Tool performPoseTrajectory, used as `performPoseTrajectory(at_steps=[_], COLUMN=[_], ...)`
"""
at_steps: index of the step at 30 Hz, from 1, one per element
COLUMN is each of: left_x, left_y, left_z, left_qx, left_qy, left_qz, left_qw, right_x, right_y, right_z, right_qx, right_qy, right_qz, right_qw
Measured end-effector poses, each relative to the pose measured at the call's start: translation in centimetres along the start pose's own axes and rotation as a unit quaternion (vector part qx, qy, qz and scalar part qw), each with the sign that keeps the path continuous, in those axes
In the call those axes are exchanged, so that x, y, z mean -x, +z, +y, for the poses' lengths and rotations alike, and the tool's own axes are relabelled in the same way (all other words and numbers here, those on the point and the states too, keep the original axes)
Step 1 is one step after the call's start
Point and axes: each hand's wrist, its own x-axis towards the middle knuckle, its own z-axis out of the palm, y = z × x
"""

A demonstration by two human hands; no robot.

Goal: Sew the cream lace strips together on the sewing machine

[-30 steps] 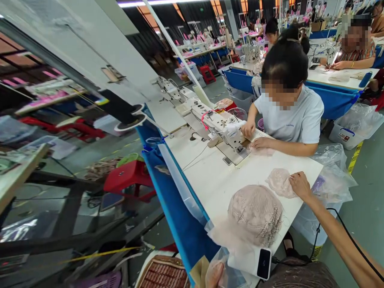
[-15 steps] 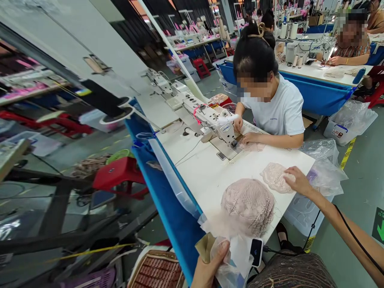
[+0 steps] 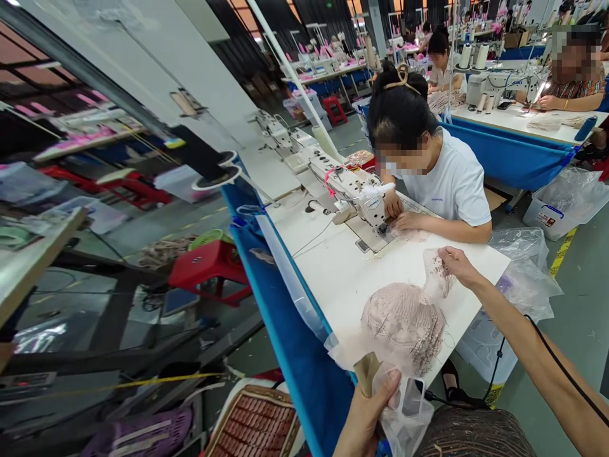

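My right hand pinches the edge of a pale pink lace piece, which hangs tilted above the white table. Close beside it, a rounded stack of similar lace pieces rests near the table's corner. My left hand is closed on a clear plastic bag at the near edge. A folded khaki piece sticks up by that thumb; whether it is held too, I cannot tell. Some sheer whitish material lies between this hand and the stack.
Across the table, a person in a white shirt works at a sewing machine. Blue cloth hangs along the table's left side. A red stool stands left, and plastic bags lie right.
My right hand has lifted the lace piece off the tabletop, so it now hangs upright rather than lying flat. The left hand still grips the bag. The whole view has shifted slightly.
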Motion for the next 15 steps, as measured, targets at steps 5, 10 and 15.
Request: performPoseTrajectory(at_steps=[5,10,15], left_x=[-0.7,-2.4,-3.8], left_y=[2.0,4.5,6.4], left_z=[0.1,1.0,0.5], left_qx=[-0.015,-0.058,-0.072], left_qy=[-0.030,-0.066,-0.114], left_qz=[-0.044,-0.095,-0.121], left_qw=[0.998,0.992,0.983], right_x=[1.4,3.3,5.4], right_y=[-3.1,-6.3,-5.8], right_z=[1.8,5.3,6.5], right_qx=[0.026,0.100,0.100], right_qy=[0.059,0.107,0.059], right_qz=[0.011,0.100,0.141], right_qw=[0.998,0.984,0.983])
